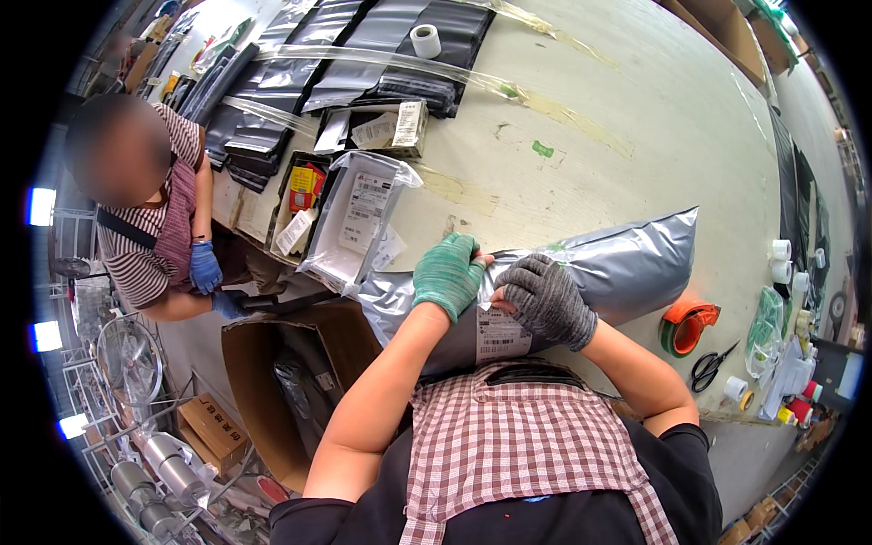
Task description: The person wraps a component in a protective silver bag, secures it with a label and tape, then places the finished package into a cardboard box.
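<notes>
A filled silver-grey plastic mailing bag lies across the near edge of the table in front of me, with a white printed label on its near side. My left hand, in a green knit glove with bare fingertips, is closed on the bag's upper part. Just right of it, my right hand, in a dark grey glove, has its fingers curled against the bag, its bare thumb by the label's top edge. Part of the bag is hidden beneath both hands.
Left of the bag stand a plastic-lined bin with labels and a small box. An orange tape dispenser and black scissors lie at right. An open carton stands below the table edge. A co-worker's blue-gloved hand is at left.
</notes>
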### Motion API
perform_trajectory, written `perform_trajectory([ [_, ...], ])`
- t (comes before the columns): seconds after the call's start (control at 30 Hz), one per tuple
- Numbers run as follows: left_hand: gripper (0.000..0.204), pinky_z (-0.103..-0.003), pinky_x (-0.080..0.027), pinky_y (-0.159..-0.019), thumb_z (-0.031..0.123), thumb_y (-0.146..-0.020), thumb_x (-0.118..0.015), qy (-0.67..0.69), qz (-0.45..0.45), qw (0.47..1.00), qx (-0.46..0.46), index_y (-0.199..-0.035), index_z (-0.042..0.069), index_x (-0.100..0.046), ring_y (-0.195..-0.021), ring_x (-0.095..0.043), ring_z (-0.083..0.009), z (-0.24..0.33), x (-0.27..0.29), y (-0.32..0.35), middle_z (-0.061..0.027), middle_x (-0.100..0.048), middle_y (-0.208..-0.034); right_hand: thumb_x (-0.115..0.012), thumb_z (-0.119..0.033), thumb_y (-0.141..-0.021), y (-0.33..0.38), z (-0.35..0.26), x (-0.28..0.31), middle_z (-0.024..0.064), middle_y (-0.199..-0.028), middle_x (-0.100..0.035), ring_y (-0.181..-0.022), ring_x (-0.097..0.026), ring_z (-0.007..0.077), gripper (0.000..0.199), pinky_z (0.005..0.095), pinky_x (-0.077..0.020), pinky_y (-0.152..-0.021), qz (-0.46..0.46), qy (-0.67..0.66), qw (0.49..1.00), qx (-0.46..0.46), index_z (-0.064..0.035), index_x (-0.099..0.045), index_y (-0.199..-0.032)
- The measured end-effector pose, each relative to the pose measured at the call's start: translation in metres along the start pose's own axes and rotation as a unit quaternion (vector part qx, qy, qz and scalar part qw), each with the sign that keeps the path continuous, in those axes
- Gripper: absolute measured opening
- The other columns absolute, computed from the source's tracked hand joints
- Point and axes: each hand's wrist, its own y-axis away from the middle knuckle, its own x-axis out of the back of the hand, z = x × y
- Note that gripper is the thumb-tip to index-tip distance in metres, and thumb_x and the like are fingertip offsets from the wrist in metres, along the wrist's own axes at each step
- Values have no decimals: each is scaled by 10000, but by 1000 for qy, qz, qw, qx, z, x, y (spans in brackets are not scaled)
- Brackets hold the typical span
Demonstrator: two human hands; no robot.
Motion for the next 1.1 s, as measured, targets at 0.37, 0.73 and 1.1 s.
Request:
perform_trajectory([
  [0.37,201,-407,-480,-676,282,-803,-707,5,16,1000,-11,-803,99,-625,-761,-619,-314,-2,-3,0,-104,-625,-828,-698,-164,-762,3,3,1,72,-915,-617,-822,-582,257,183,400,-470,-741,24,14,998,56,-65,-658,-911],
  [0.73,233,-432,-483,-702,319,-814,-686,0,-1,1000,-5,-831,94,-627,-799,-621,-325,-4,-4,-3,-121,-633,-862,-729,-171,-739,-2,5,21,73,-884,-654,-813,-601,270,240,387,-484,-743,-1,-37,997,-71,-103,-686,-966],
  [1.1,221,-422,-480,-700,311,-810,-691,-12,4,1000,-6,-825,102,-622,-789,-617,-317,-3,-4,-4,-109,-629,-858,-713,-211,-748,0,5,8,43,-857,-618,-797,-586,249,153,378,-471,-735,-30,53,997,-43,-91,-646,-815],
])
